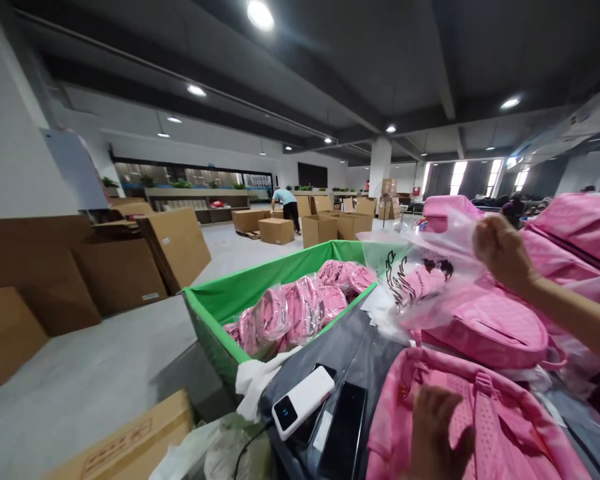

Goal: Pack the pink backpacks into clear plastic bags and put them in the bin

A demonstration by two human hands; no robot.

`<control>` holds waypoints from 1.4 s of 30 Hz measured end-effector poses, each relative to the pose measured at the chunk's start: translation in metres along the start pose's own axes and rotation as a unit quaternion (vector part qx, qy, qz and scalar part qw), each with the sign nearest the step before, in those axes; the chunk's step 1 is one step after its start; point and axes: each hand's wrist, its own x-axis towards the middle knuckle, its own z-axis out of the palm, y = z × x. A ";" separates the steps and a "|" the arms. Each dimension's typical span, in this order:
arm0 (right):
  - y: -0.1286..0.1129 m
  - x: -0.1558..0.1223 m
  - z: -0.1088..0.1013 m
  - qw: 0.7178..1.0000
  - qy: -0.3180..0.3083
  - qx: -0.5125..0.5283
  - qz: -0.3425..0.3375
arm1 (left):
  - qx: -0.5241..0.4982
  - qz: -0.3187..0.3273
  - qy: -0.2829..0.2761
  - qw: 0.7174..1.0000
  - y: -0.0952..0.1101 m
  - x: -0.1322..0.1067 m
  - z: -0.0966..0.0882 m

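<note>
My right hand [503,250] is raised at the right, its fingers closed on the edge of a clear plastic bag [420,270] with black print, which hangs out to the left. Below it, my left hand [437,433] is over a pink backpack [505,427] whose padded straps face up. Its thumb stands apart from the fingers, and I see nothing in it; whether it touches the cloth I cannot tell. Another pink backpack [495,323] lies just behind, partly covered by the plastic bag.
A green-lined bin [275,273] holds several bagged pink backpacks. On the dark table cover lie a white power bank [303,403] and a black phone [344,430]. More pink backpacks [580,227] are piled right. Cardboard sheets [120,273] lean left; a person [285,203] bends over boxes.
</note>
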 end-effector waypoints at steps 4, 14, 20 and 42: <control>-0.063 -0.098 0.008 0.974 -0.213 0.064 -0.044 | -0.230 -0.103 0.193 0.948 0.078 0.014 -0.070; -0.091 -0.251 0.048 0.959 -0.246 0.135 0.039 | -0.144 -0.189 0.292 0.926 0.090 -0.061 -0.113; -0.079 -0.231 0.082 0.984 -0.119 0.063 0.115 | 0.091 -0.210 0.250 0.941 0.071 -0.105 -0.121; 0.025 -0.229 0.064 0.948 -0.122 0.052 0.288 | -0.034 -0.309 0.279 0.908 0.020 -0.190 -0.195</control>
